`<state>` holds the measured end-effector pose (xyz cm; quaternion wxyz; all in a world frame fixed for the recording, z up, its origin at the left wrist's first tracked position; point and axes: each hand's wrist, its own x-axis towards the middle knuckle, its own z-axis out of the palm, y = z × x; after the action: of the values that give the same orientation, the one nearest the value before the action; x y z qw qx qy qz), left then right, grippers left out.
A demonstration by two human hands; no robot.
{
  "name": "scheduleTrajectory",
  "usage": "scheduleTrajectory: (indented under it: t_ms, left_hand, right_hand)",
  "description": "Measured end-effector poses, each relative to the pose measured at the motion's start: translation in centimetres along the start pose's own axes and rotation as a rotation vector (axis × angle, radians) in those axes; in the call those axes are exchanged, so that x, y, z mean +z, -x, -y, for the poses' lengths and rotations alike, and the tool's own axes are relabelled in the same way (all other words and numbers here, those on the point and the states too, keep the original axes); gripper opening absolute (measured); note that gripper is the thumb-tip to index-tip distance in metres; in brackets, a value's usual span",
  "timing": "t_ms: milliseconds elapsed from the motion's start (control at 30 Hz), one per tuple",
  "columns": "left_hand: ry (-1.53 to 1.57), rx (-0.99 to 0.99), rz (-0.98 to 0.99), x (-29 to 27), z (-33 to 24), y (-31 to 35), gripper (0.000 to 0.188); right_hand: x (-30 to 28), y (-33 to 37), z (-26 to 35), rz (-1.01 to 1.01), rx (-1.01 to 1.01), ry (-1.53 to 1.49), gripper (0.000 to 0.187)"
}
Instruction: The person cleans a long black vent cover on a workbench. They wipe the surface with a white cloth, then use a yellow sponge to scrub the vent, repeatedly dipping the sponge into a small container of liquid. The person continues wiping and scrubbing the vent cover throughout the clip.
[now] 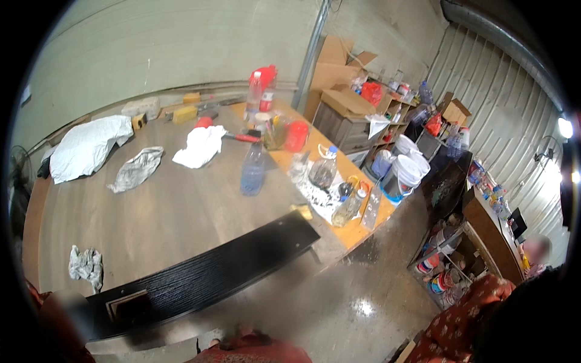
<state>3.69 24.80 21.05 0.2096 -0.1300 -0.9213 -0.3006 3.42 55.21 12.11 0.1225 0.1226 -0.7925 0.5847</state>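
Note:
A long black wood-grain panel [224, 266] lies slantwise along the near edge of the table, with a rectangular cutout [130, 307] toward its left end. At the lower left, beside that end, is a blurred shape that seems to be my left hand [68, 311], in a red sleeve; its fingers are smeared, and whether it touches the panel is unclear. A red patterned sleeve [466, 311] shows at the lower right, but my right hand is out of view. A crumpled grey glove or rag [86, 266] lies on the table near the panel's left end.
White cloths [203, 145], a grey cloth [138, 169] and a bottle of bluish liquid [252, 172] are on the table [200, 212]. Jars and bottles [348, 209] crowd its right side. Beyond stand white buckets [407, 172], cluttered shelves [393, 118] and another person [535, 254].

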Motion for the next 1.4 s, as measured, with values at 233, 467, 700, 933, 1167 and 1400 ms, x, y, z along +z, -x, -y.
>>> scheduleTrajectory:
  t_ms: [233,467,700,933,1167,1400]
  left_hand:
    - [0.001,-0.001,0.024,0.1,0.2,0.1,0.058]
    - [0.038,0.018,0.017,0.5,1.4,-0.5,0.059]
    - [0.02,0.03,0.009,0.1,2.2,-1.3,0.059]
    - [0.03,0.031,0.001,-0.5,3.4,-0.8,0.06]
    - [-0.013,0.003,-0.04,-2.0,4.5,0.7,0.061]
    - [-0.06,-0.022,-0.116,-4.5,5.1,2.1,0.062]
  right_hand:
    - [0.1,2.3,-1.2,-0.082,0.067,0.003,0.06]
    - [1.0,3.8,-1.2,-0.128,0.051,0.036,0.06]
    - [3.7,6.5,-1.2,-0.179,0.059,0.012,0.06]
    - [2.5,7.3,-0.3,-0.253,0.071,0.047,0.059]
    - [-4.4,6.6,1.8,-0.456,0.009,0.187,0.059]
    - [-13.5,2.8,9.9,-0.828,-0.374,0.348,0.059]
